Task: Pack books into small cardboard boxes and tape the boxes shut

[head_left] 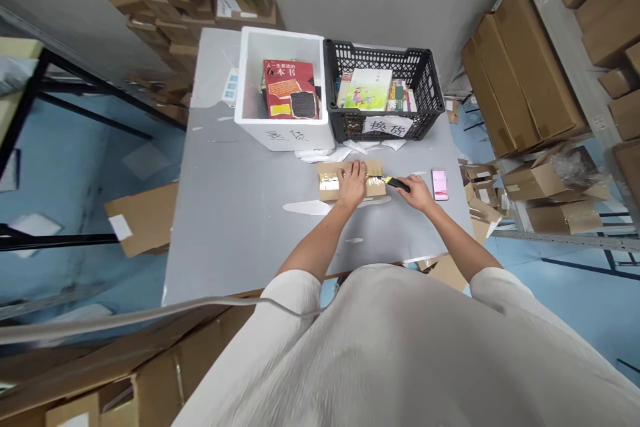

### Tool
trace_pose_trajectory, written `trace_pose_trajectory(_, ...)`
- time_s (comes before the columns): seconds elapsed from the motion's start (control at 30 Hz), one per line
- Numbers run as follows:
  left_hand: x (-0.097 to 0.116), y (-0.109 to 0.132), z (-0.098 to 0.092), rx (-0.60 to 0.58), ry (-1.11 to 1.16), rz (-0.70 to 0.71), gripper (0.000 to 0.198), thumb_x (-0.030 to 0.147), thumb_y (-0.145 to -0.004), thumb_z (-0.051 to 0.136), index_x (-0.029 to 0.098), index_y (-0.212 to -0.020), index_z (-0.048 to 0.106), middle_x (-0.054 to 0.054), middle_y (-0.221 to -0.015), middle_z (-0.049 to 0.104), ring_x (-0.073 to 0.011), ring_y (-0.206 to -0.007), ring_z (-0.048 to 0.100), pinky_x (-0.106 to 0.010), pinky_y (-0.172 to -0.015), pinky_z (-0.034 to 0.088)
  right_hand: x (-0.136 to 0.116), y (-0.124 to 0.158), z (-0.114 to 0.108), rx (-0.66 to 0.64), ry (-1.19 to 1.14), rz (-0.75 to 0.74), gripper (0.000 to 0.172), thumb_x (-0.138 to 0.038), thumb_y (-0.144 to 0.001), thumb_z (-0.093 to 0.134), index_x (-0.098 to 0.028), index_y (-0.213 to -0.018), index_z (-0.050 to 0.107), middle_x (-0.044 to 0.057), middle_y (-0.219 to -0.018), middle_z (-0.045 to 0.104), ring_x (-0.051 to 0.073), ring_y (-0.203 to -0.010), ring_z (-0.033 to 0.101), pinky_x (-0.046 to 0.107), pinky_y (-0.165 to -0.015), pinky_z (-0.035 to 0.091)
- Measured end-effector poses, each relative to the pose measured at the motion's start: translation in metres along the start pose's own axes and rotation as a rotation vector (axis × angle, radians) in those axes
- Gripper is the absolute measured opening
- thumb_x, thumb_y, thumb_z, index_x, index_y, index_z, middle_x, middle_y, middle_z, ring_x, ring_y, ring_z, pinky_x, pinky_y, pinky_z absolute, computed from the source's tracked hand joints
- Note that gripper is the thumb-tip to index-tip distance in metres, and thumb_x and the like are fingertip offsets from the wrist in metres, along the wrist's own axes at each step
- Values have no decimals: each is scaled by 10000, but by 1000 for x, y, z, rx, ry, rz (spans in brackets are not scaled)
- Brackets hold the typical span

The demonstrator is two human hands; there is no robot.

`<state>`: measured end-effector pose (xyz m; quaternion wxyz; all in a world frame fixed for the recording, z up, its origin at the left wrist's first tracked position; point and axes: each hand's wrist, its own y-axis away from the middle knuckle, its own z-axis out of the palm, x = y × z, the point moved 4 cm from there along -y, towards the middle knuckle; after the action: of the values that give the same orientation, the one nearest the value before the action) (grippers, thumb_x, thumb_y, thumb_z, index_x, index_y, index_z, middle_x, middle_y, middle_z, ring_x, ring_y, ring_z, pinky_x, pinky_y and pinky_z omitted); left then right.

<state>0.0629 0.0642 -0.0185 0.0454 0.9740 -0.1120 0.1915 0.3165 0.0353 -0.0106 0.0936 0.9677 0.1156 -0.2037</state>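
A small cardboard box (327,192) lies flat on the grey table (235,233), with shiny clear tape (329,181) along its top. My left hand (353,183) rests on the box, fingers stretched out over it. To the right, my right hand (417,192) is closed around the black handle of a utility knife (399,183). The knife points left, its tip at the taped line of the box; whether the blade is in the tape I cannot tell. A phone (440,185) with a lit pinkish screen lies to the right of my right hand.
Behind the box stand a white foam box (285,132) with a red book (291,89) and a black plastic crate (430,97) with several books. Paper scraps (320,155) lie before them. Stacked cartons (530,73) fill the right side. A cable (150,315) crosses the lower left.
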Motion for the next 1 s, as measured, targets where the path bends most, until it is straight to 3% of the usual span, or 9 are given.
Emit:
trace_pose_trajectory(0.27, -3, 13, -2, -14, -39, 1, 631, 283, -1146, 318, 173, -1739, 506, -215, -1849, 452, -401, -1677, 435, -653, -1334, 306, 11, 5, 12, 35, -22, -37, 517, -487, -1123, 593, -252, -1552, 761, 164, -1291, 752, 383, -1224, 617, 512, -1098, 526)
trace_pose_trajectory(0.63, -4, 25, -2, -29, 28, -21, 672, 332, -1136, 366, 190, -1791, 430, -201, -1875, 411, -381, -1738, 372, -634, -1363, 282, 24, 0, -4, 123, -114, 102, 623, -559, -1101, 558, -204, -1597, 686, 204, -1405, 731, 434, -1293, 620, 592, -1147, 530)
trace_pose_trajectory(0.8, -7, 39, -7, -66, 65, -3, 679, 348, -1107, 422, 176, -1763, 468, -207, -1879, 397, -363, -1757, 342, -624, -1400, 245, 9, -14, -4, 119, -142, 68, 591, -620, -1114, 550, -218, -1499, 749, 190, -1374, 746, 413, -1287, 640, 573, -1172, 523)
trace_pose_trajectory(1.0, -35, 74, -19, -50, 66, -14, 574, 388, -1116, 508, 232, -1664, 578, -196, -1831, 464, -376, -1730, 353, -615, -1395, 242, -30, -49, 6, 57, -195, -62, 554, -576, -1096, 590, -191, -1458, 755, 194, -1475, 747, 390, -1388, 661, 552, -1221, 524)
